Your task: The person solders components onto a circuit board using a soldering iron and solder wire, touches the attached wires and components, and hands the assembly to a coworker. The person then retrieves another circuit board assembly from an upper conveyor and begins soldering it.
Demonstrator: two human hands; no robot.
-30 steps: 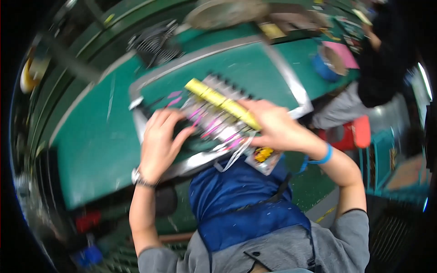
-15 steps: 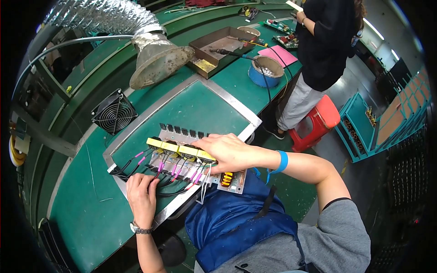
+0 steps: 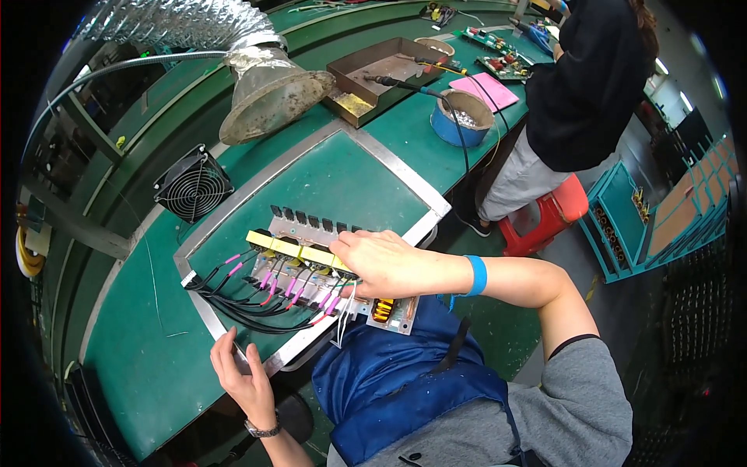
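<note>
A circuit board lies on the metal-edged frame, its near right corner overhanging toward my blue-clad lap. Yellow-topped transformers stand in a row along it, with black upright components behind. My right hand grips the right end of that row, fingers over the top and thumb on the near side. Black cables with pink sleeves run from the board to a white connector at the left. Below the cables, at the table's near edge, my left hand is empty, its fingers apart.
A black fan sits left of the frame. Above hangs a fume hood. Farther back are a brown metal tray with soldering irons, a blue pot and a pink pad. A person stands beside a red stool.
My left hand has let go of the black cables, moved down toward me and spread its fingers. My right hand stays on the board. The other person has shifted to the right.
</note>
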